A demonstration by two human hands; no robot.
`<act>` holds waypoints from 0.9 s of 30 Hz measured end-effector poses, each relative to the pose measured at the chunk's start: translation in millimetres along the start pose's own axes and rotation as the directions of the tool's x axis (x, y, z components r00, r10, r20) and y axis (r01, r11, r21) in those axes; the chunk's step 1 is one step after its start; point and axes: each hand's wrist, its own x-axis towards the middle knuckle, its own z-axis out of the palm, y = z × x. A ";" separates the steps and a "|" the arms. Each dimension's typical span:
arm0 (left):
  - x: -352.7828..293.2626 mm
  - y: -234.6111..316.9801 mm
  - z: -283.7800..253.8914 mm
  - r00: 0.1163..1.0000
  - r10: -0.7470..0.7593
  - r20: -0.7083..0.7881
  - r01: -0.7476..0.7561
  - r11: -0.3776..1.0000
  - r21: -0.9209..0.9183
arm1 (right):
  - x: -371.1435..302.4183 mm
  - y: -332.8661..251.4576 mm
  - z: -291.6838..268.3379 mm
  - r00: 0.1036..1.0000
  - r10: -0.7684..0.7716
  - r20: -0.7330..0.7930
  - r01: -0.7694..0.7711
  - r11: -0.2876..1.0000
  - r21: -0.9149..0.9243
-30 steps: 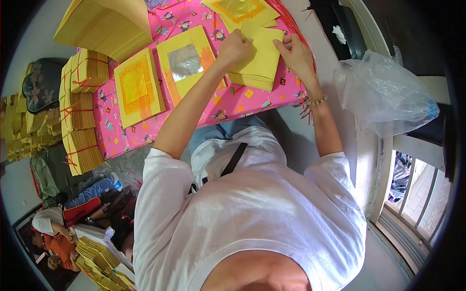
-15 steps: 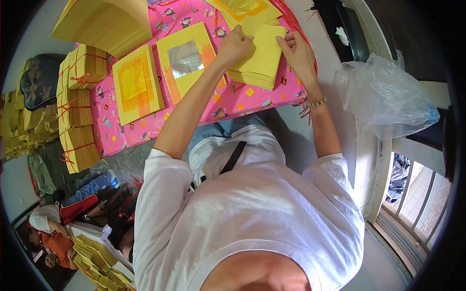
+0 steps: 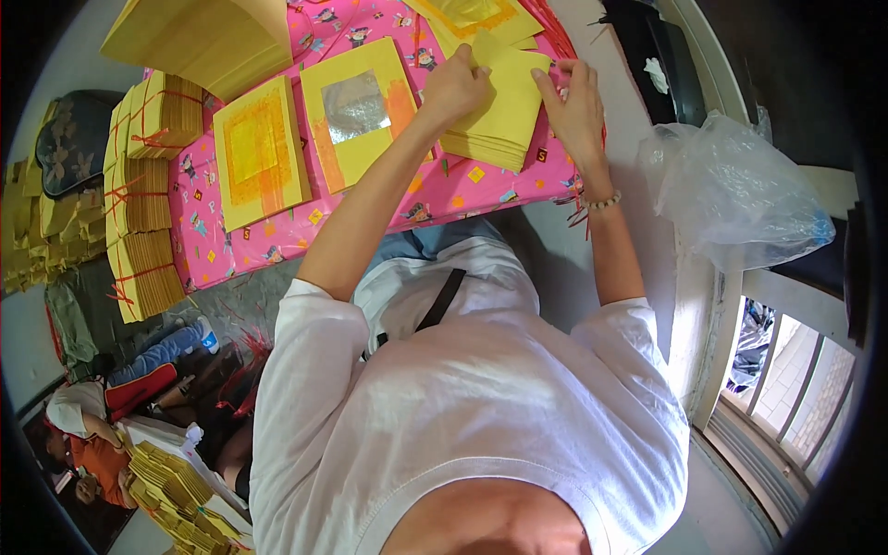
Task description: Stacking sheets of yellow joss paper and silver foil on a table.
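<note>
A stack of folded yellow paper (image 3: 509, 106) lies at the right end of the pink-covered table (image 3: 388, 220). My left hand (image 3: 458, 85) is closed at the stack's upper left, pinching the top yellow sheet. Beside the stack's right edge is my right hand (image 3: 575, 104). Its thumb reaches to the paper's upper right corner, and its fingers are apart. Left of my left hand lies a pile of yellow sheets with a silver square and orange patches (image 3: 356, 106). Farther left is another pile with a yellow-and-orange square (image 3: 261, 153).
Bundles tied with red string (image 3: 146, 208) line the table's left edge, near a large curved yellow sheet (image 3: 199, 42). More orange-bordered sheets (image 3: 472, 14) lie at the far side. A clear plastic bag (image 3: 740, 190) hangs at right. A person in orange (image 3: 100, 462) is at lower left.
My right hand's fingers have spread and lifted a little off the stack's right edge. My left hand keeps its pinch on the paper. The whole view has shifted slightly.
</note>
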 end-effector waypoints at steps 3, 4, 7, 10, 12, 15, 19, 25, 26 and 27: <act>-1.6 5.6 1.5 1.000 -0.015 -0.004 0.015 1.000 -0.007 | 2.3 -7.1 -3.6 0.950 -0.301 -0.088 0.299 0.954 -0.029; -1.8 7.0 1.5 1.000 -0.015 -0.006 0.015 1.000 -0.006 | 0.7 -6.0 2.3 0.943 -0.331 0.029 0.332 0.940 -0.075; -3.6 10.7 2.5 1.000 -0.001 -0.014 0.001 1.000 0.012 | -11.4 3.3 20.4 0.918 -0.326 0.224 0.358 0.926 -0.118; -8.7 14.6 7.1 0.999 0.007 -0.036 -0.005 0.998 0.055 | -19.3 9.6 27.2 0.908 -0.305 0.288 0.352 0.927 -0.128; -14.7 15.5 9.9 0.970 0.083 -0.230 -0.083 0.996 0.009 | -23.1 8.4 26.8 0.908 -0.315 0.276 0.360 0.924 -0.129; -18.4 14.6 11.6 0.902 0.236 -0.363 -0.213 0.972 0.102 | -25.4 6.1 25.6 0.910 -0.312 0.274 0.365 0.915 -0.169; -18.3 3.9 16.9 0.830 0.410 -0.378 -0.294 0.898 0.328 | -28.1 10.4 26.3 0.910 -0.335 0.246 0.380 0.910 -0.164; -5.0 -29.7 32.4 0.873 0.329 -0.361 -0.435 0.858 -0.272 | -27.2 11.0 31.2 0.891 -0.413 0.187 0.432 0.899 -0.073; -3.8 -30.5 32.7 0.869 0.317 -0.381 -0.426 0.870 -0.249 | -25.4 13.2 31.3 0.884 -0.435 0.172 0.454 0.886 -0.097; -3.9 -29.9 33.8 0.875 0.318 -0.365 -0.424 0.868 -0.260 | -24.3 14.8 31.3 0.869 -0.463 0.173 0.480 0.874 -0.073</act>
